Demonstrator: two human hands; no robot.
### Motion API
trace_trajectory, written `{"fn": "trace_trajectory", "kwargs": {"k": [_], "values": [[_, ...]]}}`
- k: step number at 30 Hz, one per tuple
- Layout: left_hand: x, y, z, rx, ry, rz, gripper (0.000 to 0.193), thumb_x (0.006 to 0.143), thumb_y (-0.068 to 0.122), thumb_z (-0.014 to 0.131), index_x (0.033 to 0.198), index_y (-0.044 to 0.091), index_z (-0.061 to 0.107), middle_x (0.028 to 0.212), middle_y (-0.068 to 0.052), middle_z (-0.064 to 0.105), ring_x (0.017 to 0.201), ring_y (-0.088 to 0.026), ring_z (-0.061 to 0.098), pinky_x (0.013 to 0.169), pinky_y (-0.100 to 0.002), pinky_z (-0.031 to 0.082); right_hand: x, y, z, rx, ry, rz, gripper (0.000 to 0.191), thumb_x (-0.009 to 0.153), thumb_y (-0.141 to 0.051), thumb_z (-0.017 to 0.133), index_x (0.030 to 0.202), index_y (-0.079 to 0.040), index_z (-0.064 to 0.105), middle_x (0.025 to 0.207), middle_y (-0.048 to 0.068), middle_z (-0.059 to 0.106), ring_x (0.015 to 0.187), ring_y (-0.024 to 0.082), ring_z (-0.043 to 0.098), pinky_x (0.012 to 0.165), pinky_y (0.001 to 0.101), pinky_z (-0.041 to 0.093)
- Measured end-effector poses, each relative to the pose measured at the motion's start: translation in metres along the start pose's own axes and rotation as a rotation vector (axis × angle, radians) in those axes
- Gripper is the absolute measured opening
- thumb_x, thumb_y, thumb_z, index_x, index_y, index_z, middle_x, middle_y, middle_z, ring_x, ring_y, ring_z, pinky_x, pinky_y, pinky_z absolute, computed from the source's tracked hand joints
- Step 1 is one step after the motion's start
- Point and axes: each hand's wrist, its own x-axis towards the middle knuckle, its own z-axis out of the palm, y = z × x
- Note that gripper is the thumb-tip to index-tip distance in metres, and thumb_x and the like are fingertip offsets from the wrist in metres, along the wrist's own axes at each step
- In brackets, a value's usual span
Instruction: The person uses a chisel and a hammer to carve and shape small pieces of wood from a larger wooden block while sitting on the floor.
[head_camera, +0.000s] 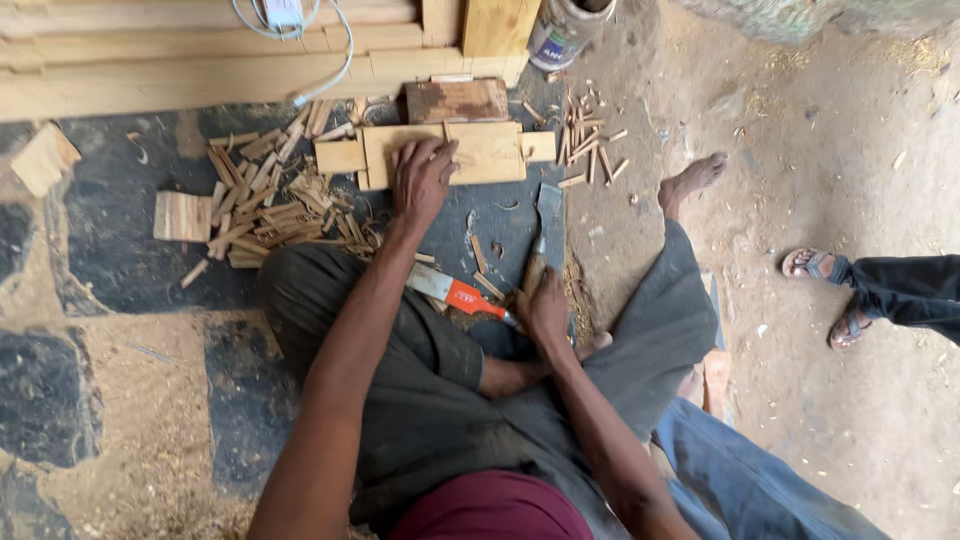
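The left hand (422, 180) lies flat with fingers spread on the pale rectangular wooden board (470, 152) on the dark stone floor (120, 250), while the right hand (545, 312) is closed around the wooden handle of a broad flat steel chisel (548, 225) just beside an orange-handled hand saw (455, 292).

Wooden board (490, 150) flat on floor ahead, under left hand (420, 180); offcut pile (270, 205) left of it; chisel (545, 235) right, in right hand (545, 312).
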Motion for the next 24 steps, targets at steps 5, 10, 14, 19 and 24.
{"fn": "trace_trajectory", "kwargs": {"k": [5,10,14,19,24], "values": [[0.004,0.002,0.0,-0.121,0.06,-0.047,0.038,0.082,0.022,0.085,0.12,0.016,0.079,0.117,-0.001,0.071,0.109,-0.021,0.058,0.098,-0.038,0.045,0.006,-0.012,-0.017,0.183,0.025,0.097,0.063,0.082,-0.017,0.07,0.139,0.004,0.052,0.096,0.029,0.071,0.083,0.041,0.073,0.075,0.0464,0.058],[0.01,0.005,-0.003,-0.017,0.022,0.021,0.04,0.076,0.024,0.09,0.112,0.01,0.08,0.109,-0.006,0.073,0.1,-0.025,0.058,0.089,-0.042,0.044,-0.012,-0.039,-0.062,0.564,-0.053,0.225,0.058,0.087,-0.012,0.064,0.141,0.004,0.053,0.09,0.016,0.068,0.066,0.021,0.062,0.056,0.0361,0.051],[0.011,0.004,0.004,-0.126,0.028,0.01,0.039,0.08,0.02,0.088,0.116,0.008,0.078,0.112,-0.006,0.072,0.102,-0.024,0.061,0.094,-0.037,0.05,-0.024,-0.064,-0.084,0.659,-0.021,0.18,0.06,0.086,-0.012,0.064,0.142,0.004,0.05,0.085,0.012,0.064,0.061,0.016,0.058,0.052,0.0314,0.049],[0.01,0.009,0.012,-0.201,0.035,0.055,0.039,0.083,0.011,0.085,0.12,0.005,0.076,0.111,-0.01,0.07,0.098,-0.022,0.064,0.092,-0.033,0.056,-0.021,-0.086,-0.08,0.654,-0.062,0.173,0.061,0.085,-0.013,0.066,0.142,0.001,0.051,0.085,0.011,0.066,0.057,0.016,0.058,0.048,0.0295,0.049],[0.007,0.013,0.007,-0.154,-0.019,-0.012,0.04,0.082,0.016,0.086,0.12,0.009,0.077,0.112,-0.006,0.069,0.101,-0.023,0.061,0.095,-0.036,0.051,-0.013,-0.101,-0.06,0.72,-0.104,0.128,0.06,0.087,-0.016,0.066,0.143,0.001,0.051,0.087,0.012,0.067,0.056,0.015,0.056,0.047,0.0295,0.046]]}}
